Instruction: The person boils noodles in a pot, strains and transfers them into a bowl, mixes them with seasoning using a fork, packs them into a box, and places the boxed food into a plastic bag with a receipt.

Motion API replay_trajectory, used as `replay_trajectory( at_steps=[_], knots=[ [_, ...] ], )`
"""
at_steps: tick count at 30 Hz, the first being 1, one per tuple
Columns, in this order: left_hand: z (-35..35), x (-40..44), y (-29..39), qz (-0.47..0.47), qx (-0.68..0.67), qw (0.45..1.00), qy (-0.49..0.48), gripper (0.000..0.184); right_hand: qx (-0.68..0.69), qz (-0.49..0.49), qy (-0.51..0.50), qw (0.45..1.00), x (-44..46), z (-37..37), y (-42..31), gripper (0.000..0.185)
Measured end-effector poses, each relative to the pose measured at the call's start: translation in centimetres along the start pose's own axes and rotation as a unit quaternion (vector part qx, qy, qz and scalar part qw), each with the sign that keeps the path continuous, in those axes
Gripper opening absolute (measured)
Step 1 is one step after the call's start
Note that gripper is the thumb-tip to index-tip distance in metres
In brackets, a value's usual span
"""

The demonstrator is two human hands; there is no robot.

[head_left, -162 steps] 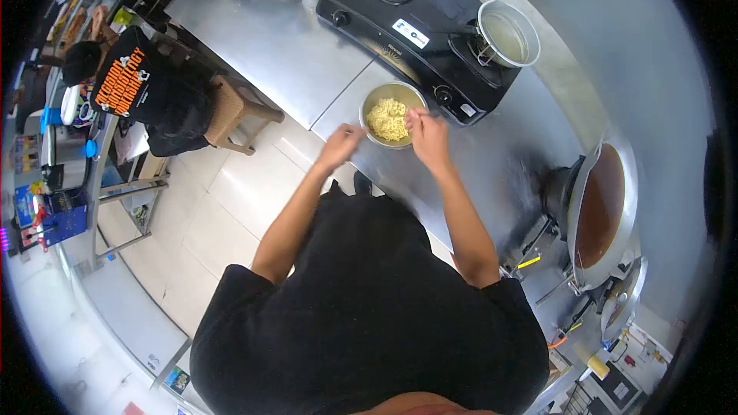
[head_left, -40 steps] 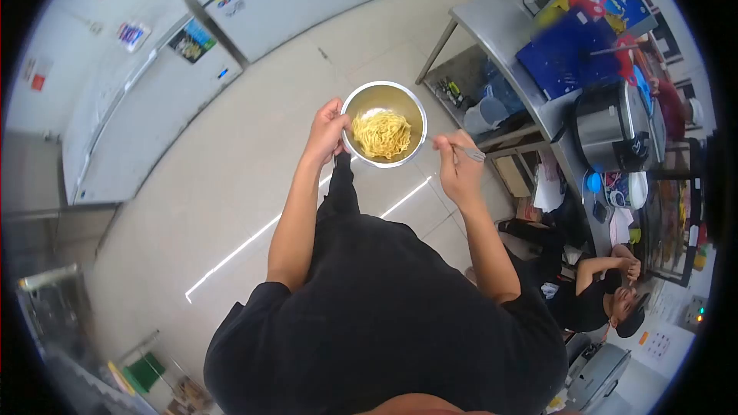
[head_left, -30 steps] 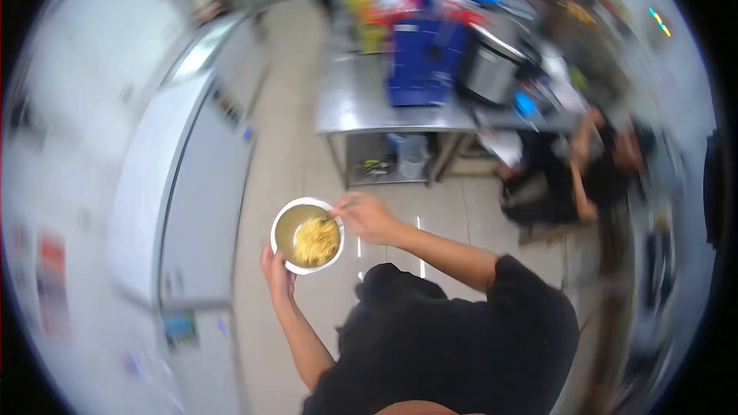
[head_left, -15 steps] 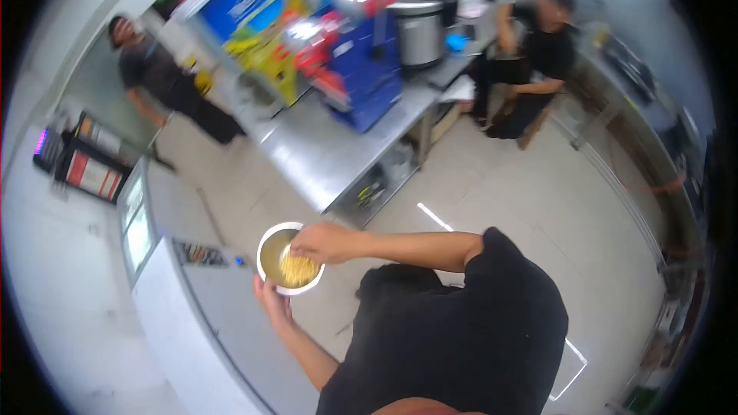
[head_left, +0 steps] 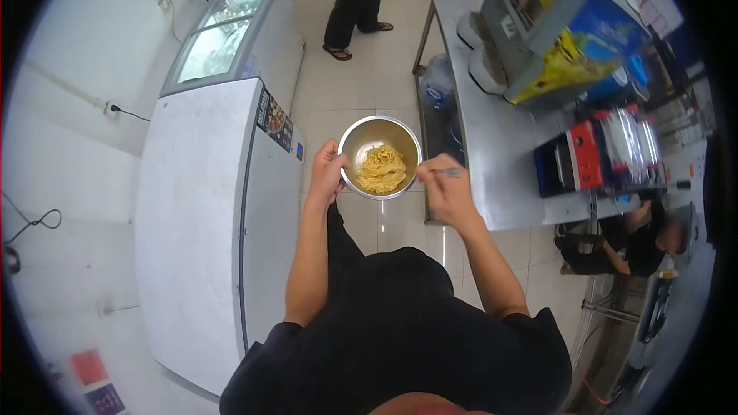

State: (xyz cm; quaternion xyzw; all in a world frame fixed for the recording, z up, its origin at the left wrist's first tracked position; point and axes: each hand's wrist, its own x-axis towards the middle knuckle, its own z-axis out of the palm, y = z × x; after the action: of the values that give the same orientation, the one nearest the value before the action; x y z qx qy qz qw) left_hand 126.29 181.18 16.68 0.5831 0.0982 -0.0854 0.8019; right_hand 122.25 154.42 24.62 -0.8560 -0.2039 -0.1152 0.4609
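A round metal mixing bowl [head_left: 353,132] is held out in front of my body, with a clump of yellow noodles [head_left: 382,170] in it. My left hand [head_left: 328,172] grips the bowl's left side, thumb over the rim and fingers underneath. At the right rim, my right hand [head_left: 447,190] is closed, its thumb and fingers pinched against the edge. A small blue-grey shape shows on top of that hand; I cannot tell whether it is a utensil or a mark on the skin.
A white chest freezer [head_left: 196,223] stands to my left, a glass-topped one [head_left: 223,38] beyond. Right is a steel table [head_left: 492,154] with a drink dispenser [head_left: 569,31] and a red-and-blue machine [head_left: 588,154]. One person [head_left: 361,0] stands ahead; another [head_left: 634,238] sits at right.
The view has swung left toward the freezers. My right hand has left the inside of the bowl for its right rim. The bowl now appears centred ahead of me.
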Motion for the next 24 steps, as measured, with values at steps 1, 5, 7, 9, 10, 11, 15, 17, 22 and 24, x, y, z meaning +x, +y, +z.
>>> replay_trajectory(
  at_steps=[1,5,7,9,10,11,15,17,22,24],
  knots=[
    [-1.3,2.2,0.4,-0.005,-0.010,1.000,-0.004,0.018,-0.037,0.021,0.018,0.999,2.5,0.6,0.0,0.012],
    [-6.3,12.4,3.8,-0.013,-0.006,1.000,-0.009,0.018,0.017,0.025,-0.031,0.999,12.7,9.7,1.7,0.013],
    [-8.6,17.0,5.9,-0.017,-0.002,1.000,-0.008,0.019,-0.005,0.022,-0.035,0.999,17.1,11.0,2.3,0.014],
    [-10.4,22.7,8.5,-0.031,-0.010,0.999,-0.023,0.019,-0.057,0.057,0.025,0.996,21.7,11.1,3.8,0.015],
    [-10.4,25.2,9.7,-0.044,-0.007,0.998,-0.040,0.020,-0.058,0.066,0.064,0.994,24.1,12.1,4.6,0.018],
    [-10.2,27.4,10.5,-0.062,-0.004,0.996,-0.058,0.020,-0.050,0.076,0.048,0.995,25.7,13.1,5.1,0.018],
    [-10.3,36.6,12.6,-0.064,0.009,0.992,-0.104,0.021,-0.068,0.084,0.051,0.993,32.1,14.5,8.1,0.020],
    [-9.2,41.7,12.9,-0.096,0.020,0.988,-0.120,0.020,-0.084,0.136,0.126,0.979,36.2,13.8,11.5,0.020],
    [-5.8,56.4,11.3,-0.100,0.038,0.985,-0.139,0.021,-0.066,0.078,0.105,0.989,46.3,15.1,20.7,0.018],
    [-4.3,63.8,11.5,-0.110,0.047,0.977,-0.176,0.020,-0.079,0.123,0.158,0.977,50.9,12.7,26.1,0.019]
  ],
)
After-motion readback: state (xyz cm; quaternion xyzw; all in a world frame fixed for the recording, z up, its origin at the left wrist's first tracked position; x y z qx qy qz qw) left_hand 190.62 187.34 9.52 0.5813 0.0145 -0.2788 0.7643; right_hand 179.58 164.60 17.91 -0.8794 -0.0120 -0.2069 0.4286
